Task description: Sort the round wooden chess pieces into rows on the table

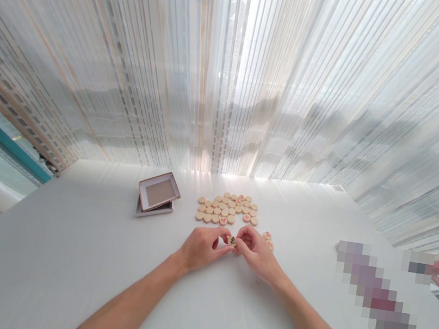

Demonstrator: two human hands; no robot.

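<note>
Between my two hands is a round xiangqi piece (232,241) with a black character facing up toward me. My left hand (202,247) pinches its left side between thumb and fingers. From the other side, my right hand (256,252) has its thumb and fingers closed at the piece's right edge. Just beyond my hands lies a spread of pale wooden xiangqi pieces (216,212), most showing blank faces, several with red characters. Two red-marked pieces (267,236) lie close by my right hand, the nearer one partly covered by it.
A shallow box (154,209) stands to the left of the pieces, its lid or tray (159,191) resting tilted on it. All this is on a white table (86,254). A blurred-out long object (376,292) lies at the right. Striped sheer curtains (232,78) hang behind the table.
</note>
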